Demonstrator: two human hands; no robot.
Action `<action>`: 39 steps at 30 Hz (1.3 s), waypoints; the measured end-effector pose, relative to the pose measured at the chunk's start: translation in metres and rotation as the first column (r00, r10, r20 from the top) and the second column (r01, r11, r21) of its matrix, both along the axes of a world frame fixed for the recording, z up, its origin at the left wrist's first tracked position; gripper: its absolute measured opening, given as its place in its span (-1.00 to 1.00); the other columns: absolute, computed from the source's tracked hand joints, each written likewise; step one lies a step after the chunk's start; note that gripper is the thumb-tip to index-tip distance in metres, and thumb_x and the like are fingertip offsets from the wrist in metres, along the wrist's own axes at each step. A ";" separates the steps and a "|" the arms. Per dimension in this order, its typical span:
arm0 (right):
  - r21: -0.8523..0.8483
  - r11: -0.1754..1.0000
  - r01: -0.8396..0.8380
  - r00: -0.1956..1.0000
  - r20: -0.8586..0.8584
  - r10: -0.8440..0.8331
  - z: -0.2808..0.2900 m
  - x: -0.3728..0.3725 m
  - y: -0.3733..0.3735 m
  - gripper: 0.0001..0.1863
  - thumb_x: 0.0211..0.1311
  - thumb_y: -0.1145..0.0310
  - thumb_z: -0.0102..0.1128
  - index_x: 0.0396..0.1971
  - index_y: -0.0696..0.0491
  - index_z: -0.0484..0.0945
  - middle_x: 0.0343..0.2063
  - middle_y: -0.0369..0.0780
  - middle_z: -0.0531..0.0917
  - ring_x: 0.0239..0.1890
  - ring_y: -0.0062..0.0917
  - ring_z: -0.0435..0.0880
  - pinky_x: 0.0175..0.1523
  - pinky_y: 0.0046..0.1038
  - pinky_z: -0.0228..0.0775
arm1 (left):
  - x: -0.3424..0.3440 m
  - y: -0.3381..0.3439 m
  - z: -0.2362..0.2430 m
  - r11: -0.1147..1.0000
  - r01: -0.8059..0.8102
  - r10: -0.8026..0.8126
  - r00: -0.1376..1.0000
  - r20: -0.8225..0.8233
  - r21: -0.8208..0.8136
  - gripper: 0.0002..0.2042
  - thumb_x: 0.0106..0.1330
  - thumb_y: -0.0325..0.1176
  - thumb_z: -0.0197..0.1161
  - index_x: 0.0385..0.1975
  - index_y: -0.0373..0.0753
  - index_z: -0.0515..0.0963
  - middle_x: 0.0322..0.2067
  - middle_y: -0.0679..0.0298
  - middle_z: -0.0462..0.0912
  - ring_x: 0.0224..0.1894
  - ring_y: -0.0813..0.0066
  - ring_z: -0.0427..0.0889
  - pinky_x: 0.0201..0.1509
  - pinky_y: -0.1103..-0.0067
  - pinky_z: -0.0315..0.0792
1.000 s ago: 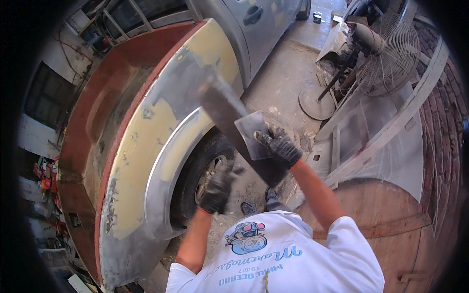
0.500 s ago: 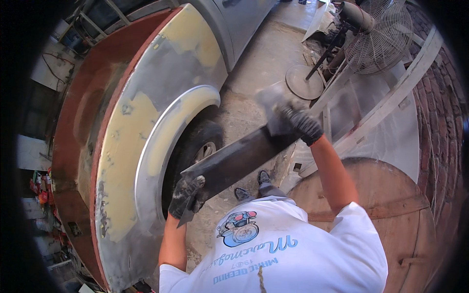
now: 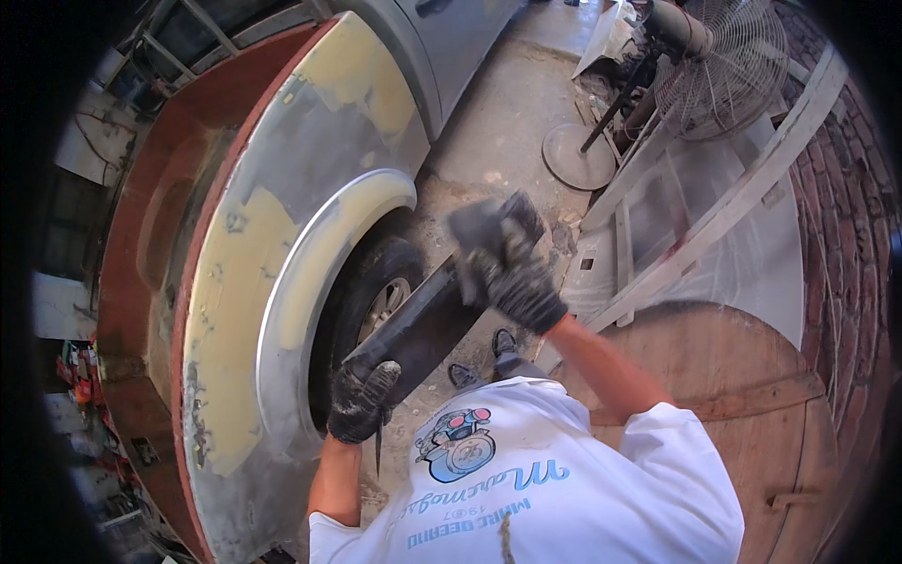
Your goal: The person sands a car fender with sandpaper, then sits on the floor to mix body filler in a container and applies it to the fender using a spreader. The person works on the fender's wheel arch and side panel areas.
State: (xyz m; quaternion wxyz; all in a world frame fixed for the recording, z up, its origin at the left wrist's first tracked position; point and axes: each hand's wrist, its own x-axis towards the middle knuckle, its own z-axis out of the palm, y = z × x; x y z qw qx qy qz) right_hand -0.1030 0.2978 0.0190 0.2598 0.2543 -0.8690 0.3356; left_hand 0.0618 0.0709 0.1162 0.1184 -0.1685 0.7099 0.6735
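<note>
- a gloved left hand (image 3: 359,404), fingers closed, grips the near end of a long dark board (image 3: 423,334), left of the frame's lower centre.
- a gloved right hand (image 3: 519,289), blurred near the centre, is curled on a small flat plate (image 3: 474,226) over the board's upper part.
- half a second earlier, the right hand and plate were farther right, at the board's far end; the left hand has barely shifted.
- the board, straight-edged and dull, slants from lower left toward upper right, partly covering a wheel (image 3: 376,296).
</note>
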 end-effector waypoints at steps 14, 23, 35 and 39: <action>0.189 0.972 0.139 0.989 0.033 -0.147 0.012 -0.009 -0.014 -0.62 0.30 0.27 -0.12 -0.05 0.26 0.41 -0.16 0.08 0.50 -0.13 -0.13 0.49 -0.11 -0.16 0.32 | -0.004 -0.008 -0.003 0.987 0.064 -0.072 0.996 -0.053 -0.147 -0.69 0.20 -0.37 0.25 -0.08 -0.33 0.53 -0.33 0.30 0.58 -0.32 0.59 0.47 -0.21 0.61 0.35; -0.399 0.916 0.047 0.757 0.612 0.228 0.018 -0.004 -0.022 -0.49 0.19 0.35 0.14 0.12 0.21 0.31 -0.03 0.04 0.52 -0.02 -0.28 0.55 0.09 -0.37 0.36 | -0.009 -0.010 -0.001 0.954 0.176 -0.218 0.962 -0.162 -0.242 -0.70 0.23 -0.42 0.19 -0.04 -0.36 0.50 -0.30 0.24 0.61 -0.30 0.52 0.52 -0.18 0.57 0.42; -0.715 0.698 -0.041 0.683 0.491 0.542 0.020 0.048 -0.057 -0.54 0.23 0.38 0.09 0.10 0.23 0.31 -0.11 -0.01 0.57 -0.07 -0.35 0.58 0.08 -0.40 0.36 | -0.020 -0.008 -0.021 0.927 0.144 -0.248 0.928 -0.278 -0.346 -0.68 0.27 -0.43 0.17 0.00 -0.38 0.48 -0.06 0.19 0.56 0.00 0.42 0.49 0.12 0.49 0.31; -0.477 0.837 -0.268 0.788 0.392 0.475 0.043 0.060 -0.062 -0.57 0.24 0.35 0.13 0.08 0.15 0.35 -0.01 -0.12 0.51 -0.10 -0.51 0.54 0.12 -0.51 0.37 | -0.030 -0.008 -0.040 0.991 0.134 -0.134 0.960 -0.244 -0.014 -0.67 0.31 -0.35 0.15 0.03 -0.35 0.46 -0.05 0.18 0.56 0.01 0.37 0.49 0.13 0.46 0.31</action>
